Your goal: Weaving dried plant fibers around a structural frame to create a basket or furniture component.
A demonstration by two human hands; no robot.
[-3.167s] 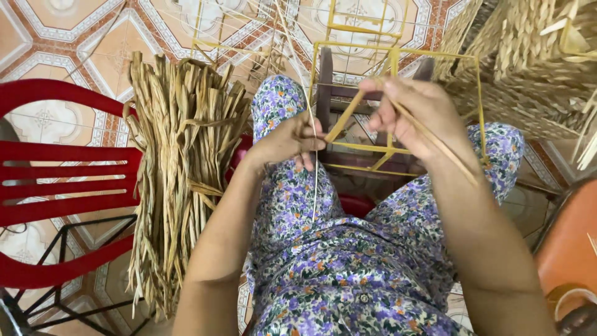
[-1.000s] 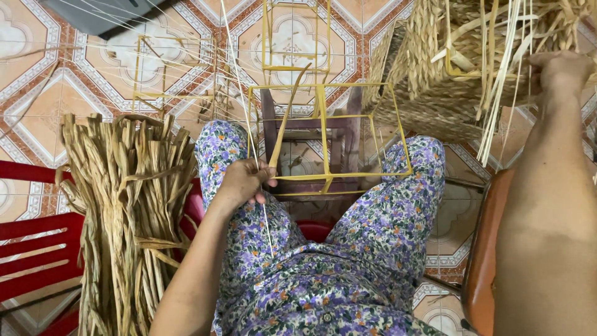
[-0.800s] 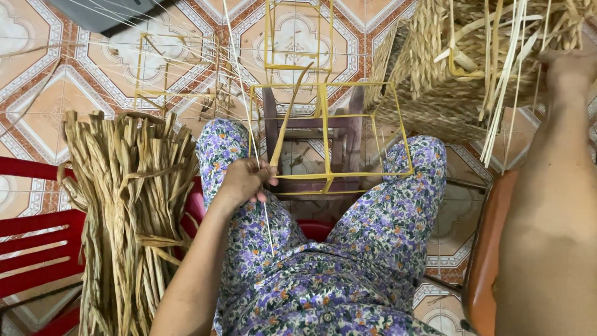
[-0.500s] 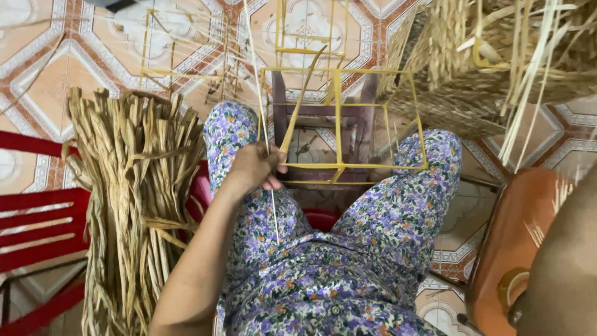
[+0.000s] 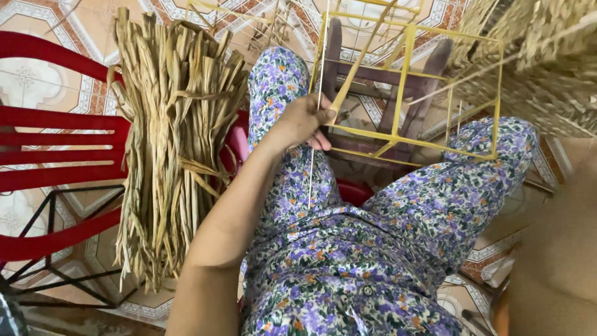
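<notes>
Head view, the only view. The left hand [image 5: 298,121] sits just above frame centre, fingers curled and pinched together on a thin pale strand [image 5: 316,124] and on the near corner of a yellow frame [image 5: 404,74]. The strand runs almost straight up from the hand toward 12 o'clock and hangs a short way below the fist toward 6 o'clock, over the floral trousers [image 5: 348,261].

The frame is an open box of thin yellow rods, square-cornered, tilted slightly, with one upright bar through its middle and a slanted strip crossing from the hand up toward 12 o'clock. It rests between the knees, at 1 to 2 o'clock of the hand, and a dark wooden stool [image 5: 385,93] shows through it. Its far right edge lies close to a woven basket [image 5: 535,68] filling the 2 o'clock corner; whether they touch I cannot tell.

The right hand is not in the picture; a blurred tan mass at 4 o'clock may be that arm, so its grip cannot be told.

At 9 to 10 o'clock of the hand a thick bundle of dried leaves [image 5: 174,149] lies lengthwise over a red chair [image 5: 56,130], its near edge just beside the left thigh. Patterned floor tile [image 5: 37,74] shows between the chair slats. Open room is chiefly the lap below the hand, toward 6 o'clock.
</notes>
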